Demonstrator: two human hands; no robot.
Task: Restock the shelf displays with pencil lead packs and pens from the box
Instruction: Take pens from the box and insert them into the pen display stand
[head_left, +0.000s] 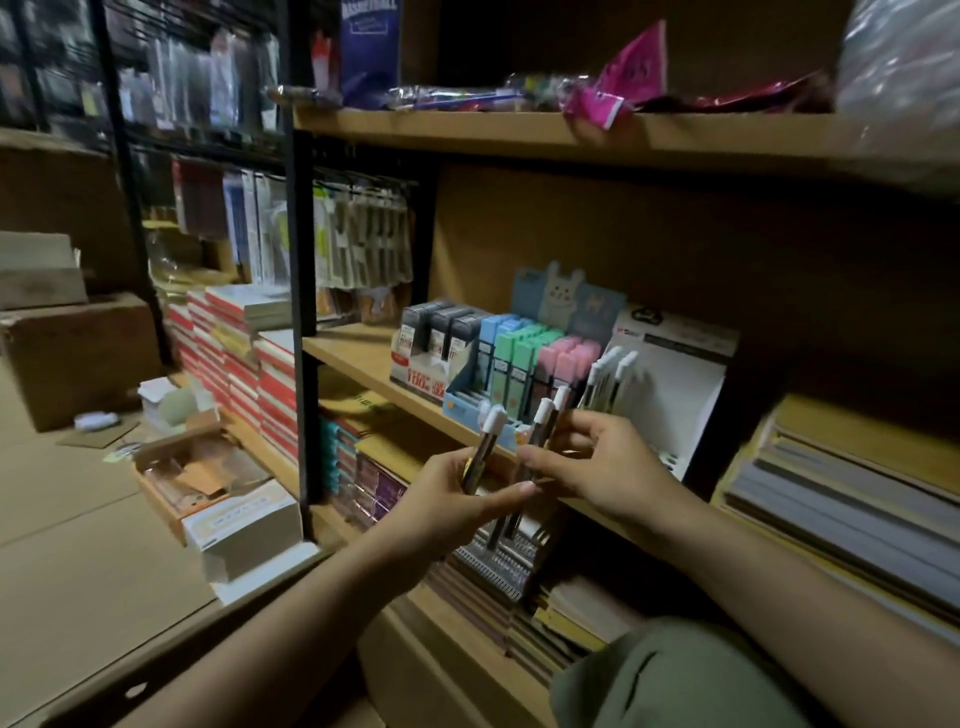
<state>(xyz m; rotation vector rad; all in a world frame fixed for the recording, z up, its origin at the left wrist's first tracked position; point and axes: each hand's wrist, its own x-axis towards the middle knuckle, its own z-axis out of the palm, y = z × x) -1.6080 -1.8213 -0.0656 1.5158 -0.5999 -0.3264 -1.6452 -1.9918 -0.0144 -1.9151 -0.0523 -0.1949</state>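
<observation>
White-capped dark pens (540, 441) in my fingers, before grey, blue, mint-green and pink lead packs (511, 353) in a pale-blue cardboard tray (460, 408) with a cat-printed backing, red-and-white stacked books (260, 379) beside tan wooden shelves (358, 353).

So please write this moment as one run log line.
left hand: holds pens | right hand: holds pens | white display: partly filled

The lower ends of the white-capped pens (537, 441) are hidden behind the left hand (447, 499) and right hand (608, 467), so their count is unclear. Print on the lead packs (498, 353) is too small to read. Hanging packets (363, 239) at far left are blurred, and the paper stacks (857, 509) run off the right edge.
</observation>
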